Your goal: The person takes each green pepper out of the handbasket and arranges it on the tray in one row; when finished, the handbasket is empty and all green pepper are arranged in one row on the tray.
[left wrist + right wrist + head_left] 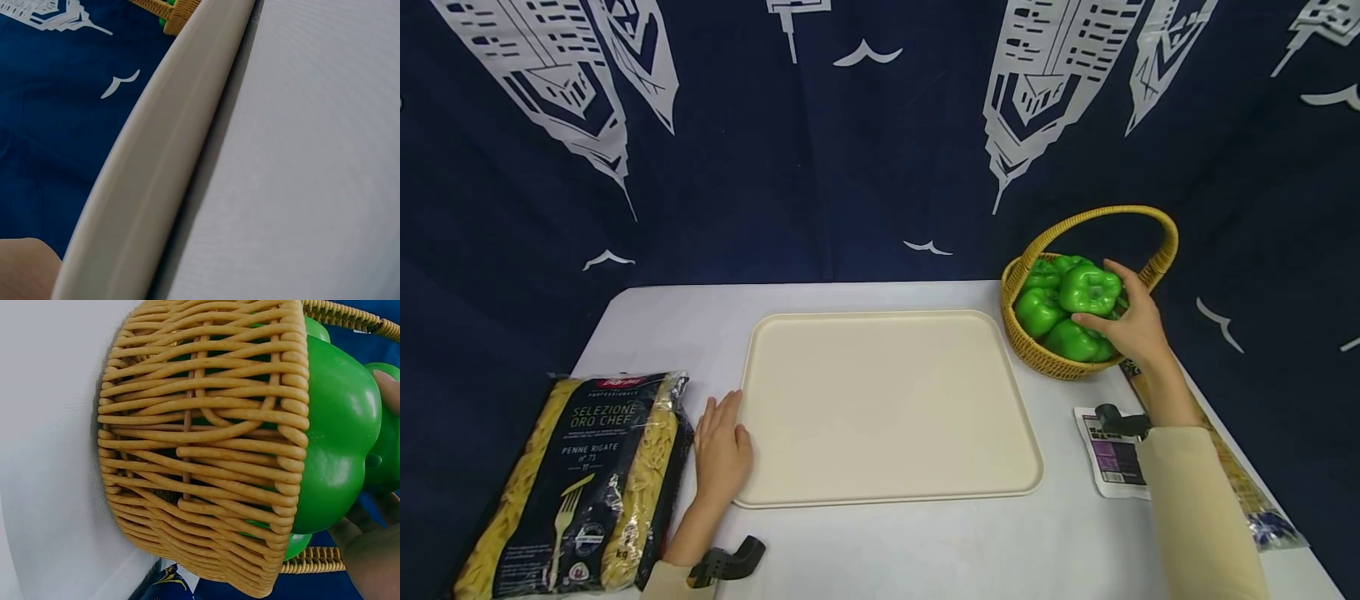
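Observation:
My right hand [1135,327] reaches into the wicker basket [1037,357] at the back right. Thumb and fingers span the top green bell pepper [1088,289], gripping it at its sides. Several more peppers [1039,312] fill the basket around it. In the right wrist view, another pepper [337,431] bulges over the rim, in front of the held one. A cream rectangular tray [887,408] lies mid-table with nothing on it. At its left edge rests my left hand [722,454], fingers extended. The left wrist view shows the tray's rim [156,137] close up.
A large bag of penne [591,483] lies left of my left hand. Under my right forearm are a white packet with a purple label [1108,462] and a long yellowish bag [1240,483] along the right table edge. A dark blue printed cloth [820,167] hangs behind.

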Motion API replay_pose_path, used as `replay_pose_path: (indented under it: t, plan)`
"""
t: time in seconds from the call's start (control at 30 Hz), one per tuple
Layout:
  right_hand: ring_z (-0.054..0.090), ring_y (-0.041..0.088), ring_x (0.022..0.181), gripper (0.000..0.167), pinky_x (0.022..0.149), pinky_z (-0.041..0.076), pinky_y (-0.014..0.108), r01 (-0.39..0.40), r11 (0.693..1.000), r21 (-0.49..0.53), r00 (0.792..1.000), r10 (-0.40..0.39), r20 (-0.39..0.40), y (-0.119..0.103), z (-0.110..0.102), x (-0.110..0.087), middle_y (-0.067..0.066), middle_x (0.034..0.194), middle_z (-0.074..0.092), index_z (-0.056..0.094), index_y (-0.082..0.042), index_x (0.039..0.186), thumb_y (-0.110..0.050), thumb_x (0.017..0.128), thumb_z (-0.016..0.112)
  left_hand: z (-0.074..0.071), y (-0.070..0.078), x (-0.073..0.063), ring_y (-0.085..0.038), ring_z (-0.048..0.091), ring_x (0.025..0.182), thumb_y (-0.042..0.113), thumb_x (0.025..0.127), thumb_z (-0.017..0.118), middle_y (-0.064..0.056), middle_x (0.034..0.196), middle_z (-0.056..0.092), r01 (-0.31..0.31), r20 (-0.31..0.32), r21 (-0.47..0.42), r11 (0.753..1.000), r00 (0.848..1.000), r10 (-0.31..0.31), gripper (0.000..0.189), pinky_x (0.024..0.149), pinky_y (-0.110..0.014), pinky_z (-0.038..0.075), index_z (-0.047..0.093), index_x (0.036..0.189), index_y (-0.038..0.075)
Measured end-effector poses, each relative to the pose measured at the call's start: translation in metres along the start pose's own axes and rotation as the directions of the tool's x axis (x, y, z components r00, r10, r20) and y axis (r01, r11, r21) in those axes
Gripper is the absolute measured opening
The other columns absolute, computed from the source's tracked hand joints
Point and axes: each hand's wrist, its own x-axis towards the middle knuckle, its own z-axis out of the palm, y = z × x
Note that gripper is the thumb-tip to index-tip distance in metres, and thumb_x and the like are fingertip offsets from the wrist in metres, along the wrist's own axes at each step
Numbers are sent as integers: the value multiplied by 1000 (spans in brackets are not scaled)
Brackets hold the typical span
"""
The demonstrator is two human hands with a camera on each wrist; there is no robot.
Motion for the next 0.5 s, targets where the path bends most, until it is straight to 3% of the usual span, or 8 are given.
replay_pose_path:
  t: [0.5]
  plan:
    - [34,49,138,90,111,33,60,-44,999,25,998,45,-34,1,-3,-2,20,157,27,20,-21,157,-27,86,75,1,0,0,-53,30,138,-11,87,47,-32,138,50,-7,-3,14,1000,1000,7,47,113,-65,19,51,134,-10]
